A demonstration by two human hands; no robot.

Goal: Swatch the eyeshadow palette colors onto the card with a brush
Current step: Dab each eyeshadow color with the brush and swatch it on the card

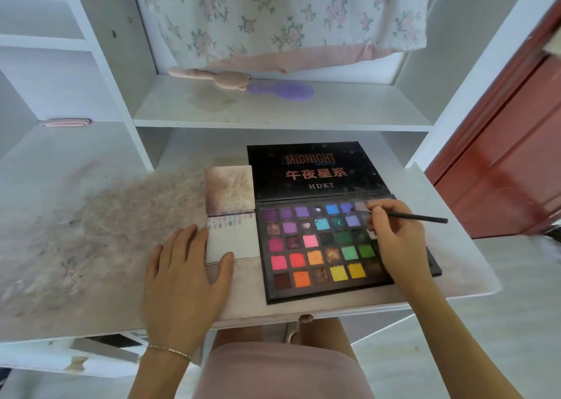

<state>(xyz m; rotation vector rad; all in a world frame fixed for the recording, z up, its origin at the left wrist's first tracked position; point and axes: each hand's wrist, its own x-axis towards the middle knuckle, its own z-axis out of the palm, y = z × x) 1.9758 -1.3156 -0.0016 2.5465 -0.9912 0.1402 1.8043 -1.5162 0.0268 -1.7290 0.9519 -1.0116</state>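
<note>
An open black eyeshadow palette (318,289) with several bright colour pans lies on the desk, its lid (315,171) folded back. My right hand (394,240) pinches a thin black brush (416,217), whose tip touches a mauve pan in the top row. Left of the palette lies a white card (232,240) with a row of small swatches along its top edge. My left hand (182,274) lies flat on the desk, thumb and fingers pressing the card's left and lower edges.
The white desk (91,231) is stained with powder on its left side. A stained square sheet (229,189) lies behind the card. On the shelf above lie a pink brush (209,77) and a purple brush (282,91). A red door (510,143) stands at the right.
</note>
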